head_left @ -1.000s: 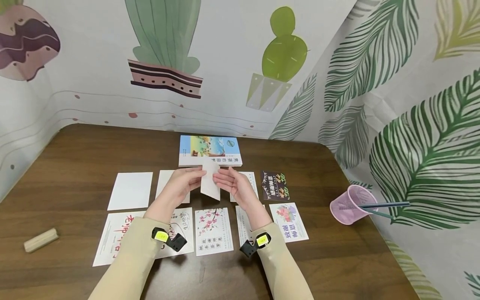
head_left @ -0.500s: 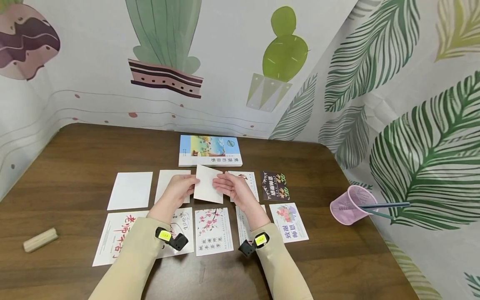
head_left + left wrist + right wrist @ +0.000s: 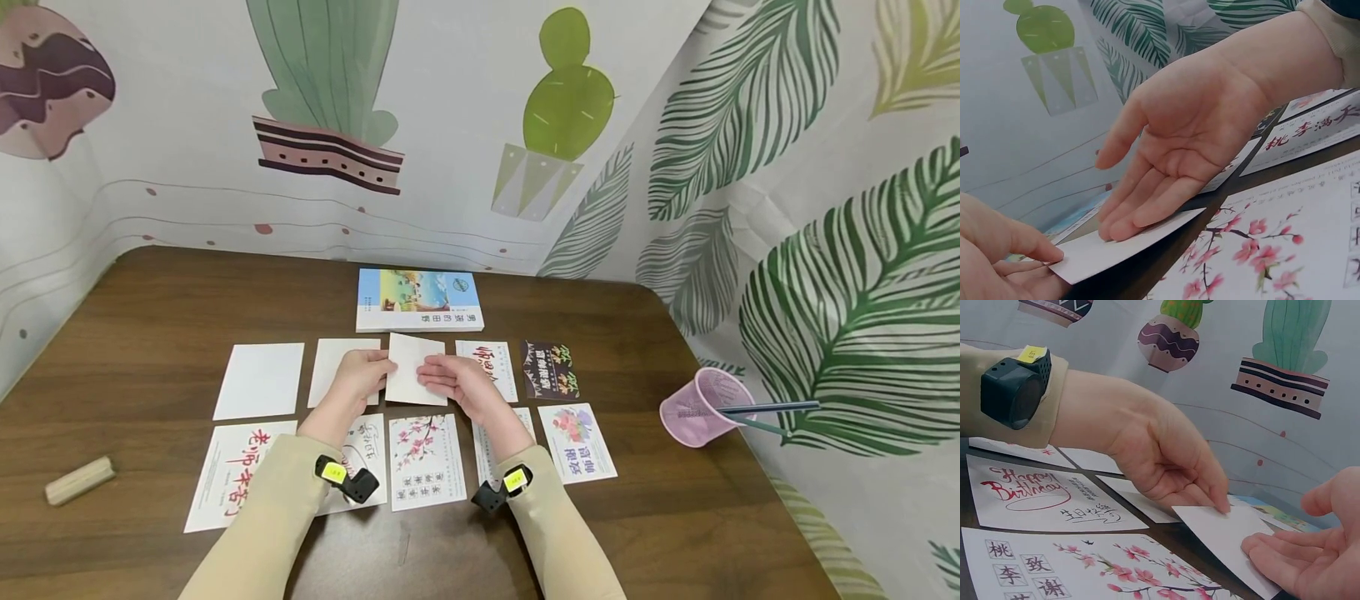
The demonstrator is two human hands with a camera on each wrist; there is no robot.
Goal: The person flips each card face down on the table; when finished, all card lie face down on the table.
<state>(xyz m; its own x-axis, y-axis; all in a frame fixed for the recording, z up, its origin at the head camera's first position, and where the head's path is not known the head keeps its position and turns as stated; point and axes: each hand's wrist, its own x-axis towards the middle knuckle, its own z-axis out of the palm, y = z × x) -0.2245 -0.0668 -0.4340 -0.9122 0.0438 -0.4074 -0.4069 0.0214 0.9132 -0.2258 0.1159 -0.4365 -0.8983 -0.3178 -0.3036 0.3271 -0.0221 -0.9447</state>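
2 hands (image 3: pixel 408 379) on blank card (image 3: pixel 411 367), book (image 3: pixel 418 299) just behind

A blank white rectangular paper card (image 3: pixel 414 369) is held nearly flat just above the dark wooden bench (image 3: pixel 150 317), plain side up, in the middle of the far row of cards, near the book's near edge.

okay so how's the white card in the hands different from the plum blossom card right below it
The white card shows a blank white face; the plum blossom card shows pink blossoms and printed characters. The white card is pinched by the left hand, with the right hand on its other edge and one end raised off the table; the plum blossom card lies flat and untouched. Both are rectangular cards of similar size.
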